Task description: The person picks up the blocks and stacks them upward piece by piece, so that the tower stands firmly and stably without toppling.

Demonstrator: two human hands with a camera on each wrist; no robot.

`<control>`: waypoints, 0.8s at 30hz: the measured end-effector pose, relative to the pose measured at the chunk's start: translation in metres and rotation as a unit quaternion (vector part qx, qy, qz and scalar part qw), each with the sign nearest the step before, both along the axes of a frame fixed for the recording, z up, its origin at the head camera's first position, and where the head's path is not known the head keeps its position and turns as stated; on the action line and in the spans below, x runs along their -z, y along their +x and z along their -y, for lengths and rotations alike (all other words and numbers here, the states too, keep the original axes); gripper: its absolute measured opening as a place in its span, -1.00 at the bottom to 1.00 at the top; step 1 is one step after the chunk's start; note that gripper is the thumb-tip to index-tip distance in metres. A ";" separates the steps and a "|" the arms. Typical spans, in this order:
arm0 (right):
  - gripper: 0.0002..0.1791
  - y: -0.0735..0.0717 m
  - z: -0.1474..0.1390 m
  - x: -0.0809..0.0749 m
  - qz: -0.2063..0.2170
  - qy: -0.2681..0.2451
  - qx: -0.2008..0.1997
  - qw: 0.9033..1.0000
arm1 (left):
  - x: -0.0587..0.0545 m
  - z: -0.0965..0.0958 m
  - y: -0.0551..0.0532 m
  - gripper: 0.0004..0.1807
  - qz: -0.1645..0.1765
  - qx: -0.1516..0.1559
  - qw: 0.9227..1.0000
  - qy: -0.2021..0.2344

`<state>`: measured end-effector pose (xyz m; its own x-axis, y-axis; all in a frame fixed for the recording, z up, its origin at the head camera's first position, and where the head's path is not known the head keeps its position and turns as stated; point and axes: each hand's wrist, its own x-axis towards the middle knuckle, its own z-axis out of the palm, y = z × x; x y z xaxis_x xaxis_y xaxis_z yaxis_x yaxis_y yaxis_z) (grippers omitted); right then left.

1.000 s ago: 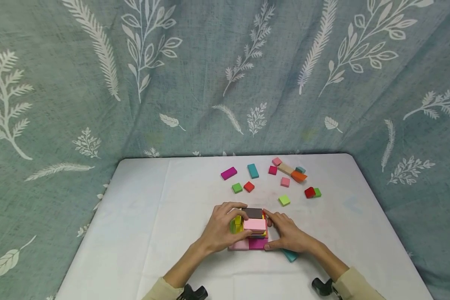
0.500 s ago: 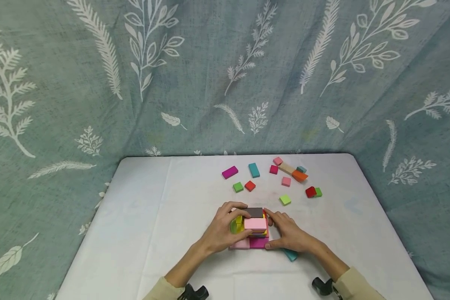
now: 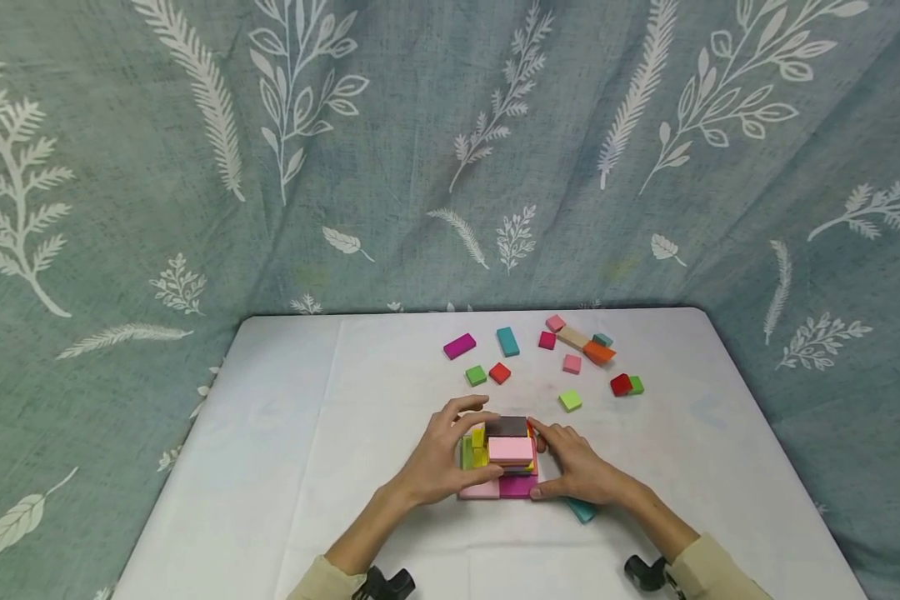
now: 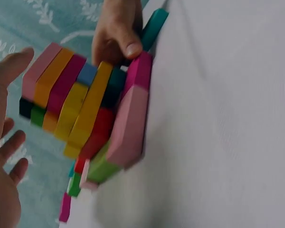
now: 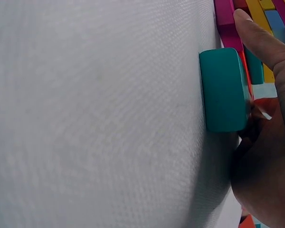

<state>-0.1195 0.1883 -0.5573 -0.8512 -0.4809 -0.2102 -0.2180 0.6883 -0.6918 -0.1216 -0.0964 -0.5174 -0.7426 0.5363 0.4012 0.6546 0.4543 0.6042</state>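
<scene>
A layered stack of coloured building blocks (image 4: 89, 107) stands on the white table, with a pink block (image 3: 510, 450) lying on top. Around its left side my left hand (image 3: 437, 460) spreads thumb and fingers; the left wrist view shows a gap between them and the blocks. My right hand (image 3: 587, 473) holds the stack's right side, thumb at the magenta block (image 5: 228, 21) at the front base and index finger at the back corner. Its other fingers are partly hidden. Beneath this hand a teal block (image 5: 223, 90) rests on the table.
Several loose blocks lie behind the stack, among them a purple one (image 3: 460, 346), a lime one (image 3: 570, 401) and an orange one (image 3: 598, 353). A patterned curtain (image 3: 390, 167) hangs beyond the table's far edge (image 3: 390, 315).
My left fingers have lifted away from the upper blocks and spread wider, uncovering the yellow blocks. My right hand and the stack keep their places.
</scene>
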 end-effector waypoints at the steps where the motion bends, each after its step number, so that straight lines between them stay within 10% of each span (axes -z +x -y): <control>1: 0.27 0.000 0.000 0.000 0.001 0.001 0.001 1.000 | 0.001 0.003 -0.001 -0.21 0.007 -0.002 1.000 -0.002; 11: 0.29 -0.002 0.001 0.000 0.003 -0.005 0.006 1.000 | 0.024 0.031 -0.005 0.17 0.134 -0.017 0.985 -0.108; 24: 0.28 0.000 0.002 -0.004 0.019 -0.016 0.012 1.000 | 0.049 0.044 -0.005 0.16 0.138 0.019 0.975 -0.174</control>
